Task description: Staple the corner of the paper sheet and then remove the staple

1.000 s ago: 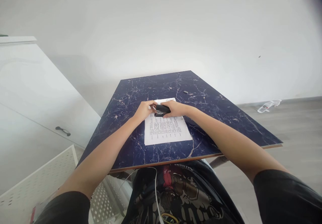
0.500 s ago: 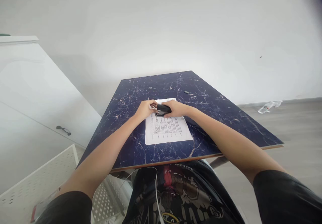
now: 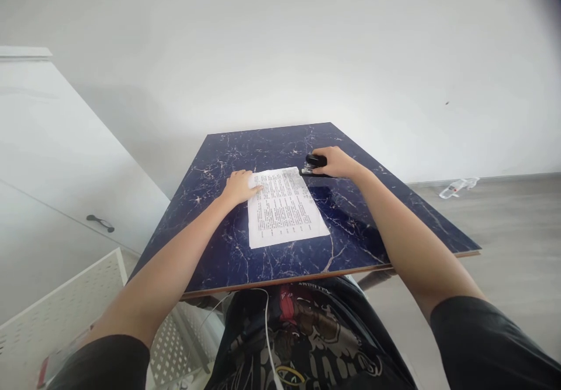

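A printed sheet or thin stack of papers (image 3: pixel 284 209) lies on the dark blue marbled table. My left hand (image 3: pixel 240 186) rests at its upper left edge, thumb on the page and apart from the outstretched fingers. A black stapler (image 3: pixel 316 162) is in my right hand (image 3: pixel 336 162), whose fingers wrap round its rear part. The stapler's jaws gape and point left, close to the upper right corner of the papers. Whether they touch the page I cannot tell.
The table (image 3: pixel 245 150) stands against a white wall. To the left are a white cabinet (image 3: pixel 52 144) and a perforated white metal panel (image 3: pixel 65 302). A clear plastic item (image 3: pixel 458 187) lies on the floor at right. A white cable (image 3: pixel 269 331) hangs over my shirt.
My right hand has carried the stapler rightward and away from me, off the middle of the page to its upper right corner. My left hand has left the stapler and lies at the paper's left edge.
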The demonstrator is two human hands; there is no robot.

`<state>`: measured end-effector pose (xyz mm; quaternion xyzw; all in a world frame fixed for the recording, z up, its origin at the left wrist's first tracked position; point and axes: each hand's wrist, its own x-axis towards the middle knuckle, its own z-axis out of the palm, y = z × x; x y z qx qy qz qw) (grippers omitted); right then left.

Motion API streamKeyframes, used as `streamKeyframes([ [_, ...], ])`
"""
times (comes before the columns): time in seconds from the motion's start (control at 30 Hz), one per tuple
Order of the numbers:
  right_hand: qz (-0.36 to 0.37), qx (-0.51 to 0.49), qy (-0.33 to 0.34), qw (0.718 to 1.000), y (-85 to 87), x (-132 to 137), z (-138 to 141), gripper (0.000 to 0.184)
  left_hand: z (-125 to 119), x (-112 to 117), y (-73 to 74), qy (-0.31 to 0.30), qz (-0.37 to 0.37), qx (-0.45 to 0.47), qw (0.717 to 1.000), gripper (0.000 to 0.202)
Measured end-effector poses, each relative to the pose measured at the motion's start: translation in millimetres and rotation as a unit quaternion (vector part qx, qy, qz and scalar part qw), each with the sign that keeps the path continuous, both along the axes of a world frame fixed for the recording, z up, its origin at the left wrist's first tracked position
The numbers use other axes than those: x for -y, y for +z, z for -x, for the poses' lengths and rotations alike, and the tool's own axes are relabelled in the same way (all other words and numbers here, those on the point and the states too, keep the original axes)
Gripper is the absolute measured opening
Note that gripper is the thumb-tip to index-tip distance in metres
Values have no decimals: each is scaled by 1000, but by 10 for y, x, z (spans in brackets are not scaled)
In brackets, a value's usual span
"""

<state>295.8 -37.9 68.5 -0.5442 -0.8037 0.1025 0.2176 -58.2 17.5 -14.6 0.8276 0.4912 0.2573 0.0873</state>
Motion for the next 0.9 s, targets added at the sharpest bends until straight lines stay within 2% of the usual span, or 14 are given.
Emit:
streamKeyframes([
  [0.1,50,54,-15,997,-59,-78,-196,42,28,30,39,64,3,-42,997,55],
  [0.2,88,85,-9,992,-120,-135,-262,51,18,74,80,79,-11,-46,996,50],
  [0.3,96,85,2,992,-140,-147,-248,60,-3,97,109,53,-4,-21,998,42],
  [0.43,108,63,17,992,-115,-93,-186,58,-23,84,109,31,36,101,994,49],
  [0.53,127,25,4,992,-135,-93,-169,64,-47,87,105,-17,73,172,982,37],
  [0.6,129,-14,-42,991,-189,-142,-186,71,-69,116,125,-63,88,167,980,24],
  [0.67,129,-28,-93,987,-260,-211,-214,79,-93,163,165,-90,100,151,979,20],
  [0.77,133,2,-128,983,-346,-289,-241,86,-122,239,248,-100,95,141,980,30],
  [0.9,133,5,-136,982,-378,-302,-221,87,-121,287,335,-104,41,146,983,41],
])
